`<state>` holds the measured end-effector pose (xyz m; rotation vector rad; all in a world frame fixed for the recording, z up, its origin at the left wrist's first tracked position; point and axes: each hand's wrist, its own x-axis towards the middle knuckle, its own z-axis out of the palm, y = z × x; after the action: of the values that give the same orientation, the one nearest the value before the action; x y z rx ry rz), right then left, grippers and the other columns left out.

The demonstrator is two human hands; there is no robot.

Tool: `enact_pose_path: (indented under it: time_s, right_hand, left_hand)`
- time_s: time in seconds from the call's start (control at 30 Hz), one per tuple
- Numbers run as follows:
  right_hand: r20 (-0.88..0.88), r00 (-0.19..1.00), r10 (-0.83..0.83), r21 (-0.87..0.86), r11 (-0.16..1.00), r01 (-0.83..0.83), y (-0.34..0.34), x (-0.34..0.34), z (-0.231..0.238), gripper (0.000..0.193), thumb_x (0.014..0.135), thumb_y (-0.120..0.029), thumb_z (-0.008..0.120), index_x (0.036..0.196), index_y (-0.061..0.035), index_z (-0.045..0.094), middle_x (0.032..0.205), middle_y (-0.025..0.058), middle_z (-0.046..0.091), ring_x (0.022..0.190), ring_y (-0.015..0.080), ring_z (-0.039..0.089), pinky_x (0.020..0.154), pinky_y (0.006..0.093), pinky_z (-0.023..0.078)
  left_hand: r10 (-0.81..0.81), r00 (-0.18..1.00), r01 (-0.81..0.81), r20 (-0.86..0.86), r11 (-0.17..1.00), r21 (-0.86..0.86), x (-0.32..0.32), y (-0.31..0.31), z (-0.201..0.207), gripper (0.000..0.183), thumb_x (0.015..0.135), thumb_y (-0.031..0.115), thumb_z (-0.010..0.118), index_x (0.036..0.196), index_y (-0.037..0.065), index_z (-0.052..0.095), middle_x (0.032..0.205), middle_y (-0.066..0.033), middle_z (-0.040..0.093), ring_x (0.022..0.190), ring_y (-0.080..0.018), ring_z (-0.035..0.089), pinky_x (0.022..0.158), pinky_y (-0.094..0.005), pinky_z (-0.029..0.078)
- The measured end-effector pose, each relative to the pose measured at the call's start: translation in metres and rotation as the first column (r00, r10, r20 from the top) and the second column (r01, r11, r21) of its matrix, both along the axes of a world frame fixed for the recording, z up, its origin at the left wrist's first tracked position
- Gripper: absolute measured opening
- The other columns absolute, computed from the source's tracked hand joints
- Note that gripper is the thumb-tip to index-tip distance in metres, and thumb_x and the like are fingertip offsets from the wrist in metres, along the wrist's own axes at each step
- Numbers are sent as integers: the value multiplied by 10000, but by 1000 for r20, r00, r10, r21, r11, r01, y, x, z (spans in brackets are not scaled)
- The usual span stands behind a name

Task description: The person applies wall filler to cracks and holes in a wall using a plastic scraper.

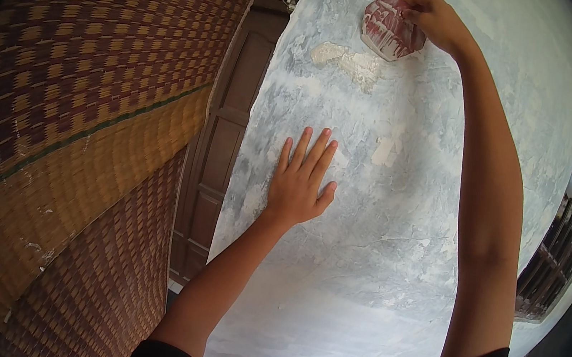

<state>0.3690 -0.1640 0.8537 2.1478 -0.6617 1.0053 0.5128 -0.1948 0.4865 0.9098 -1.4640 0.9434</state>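
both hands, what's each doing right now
Left hand: open, palm toward the wall.
Right hand: closed, holding a flat reddish plate smeared white.

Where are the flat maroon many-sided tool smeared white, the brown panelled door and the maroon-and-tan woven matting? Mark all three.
Tool (386, 31): head view, on its smeared face.
Door (222, 156): head view, on a middle panel.
Matting (104, 162): head view, on the plain tan band.

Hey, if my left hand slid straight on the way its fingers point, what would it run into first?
Most likely the rough cream patch on the wall, up ahead of your left hand; whether it stands out from the surface is hard to tell.
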Motion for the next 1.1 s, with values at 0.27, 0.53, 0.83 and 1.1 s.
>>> enact_pose_path:
  time_s: [0.27,0.53,0.83,1.1]
  right_hand:
    - [-98,991,95,129,988,-82,-15,-6,-12,284,927,-178,588,1128,-5,690,932,80,716,859,161,658,843,322,506]
    - [146,978,149,322,928,-189,13,-5,-37,244,938,-138,581,1115,-1,678,901,76,710,788,153,646,783,304,503]
    - [232,965,126,168,971,-167,-4,-19,-21,251,922,-158,595,1103,-9,685,892,82,721,785,165,668,787,324,509]
    - [128,987,101,112,987,-115,-18,-6,-23,249,928,-166,599,1090,5,681,814,75,703,658,142,644,747,309,504]
  left_hand:
    - [0,1000,0,5,1000,22,1,1,1,700,903,309,555,1516,42,348,1619,-152,274,1499,-403,206,1193,-593,138]
    - [12,1000,-12,-2,999,34,4,4,0,700,901,316,555,1514,46,356,1621,-152,270,1502,-405,195,1192,-592,135]
    - [14,1000,-14,6,1000,15,1,-1,1,692,911,320,540,1520,50,350,1622,-151,269,1503,-400,195,1192,-592,134]
    - [-1,1000,1,8,999,35,1,1,2,695,906,309,547,1521,53,350,1623,-151,266,1504,-400,193,1193,-593,130]
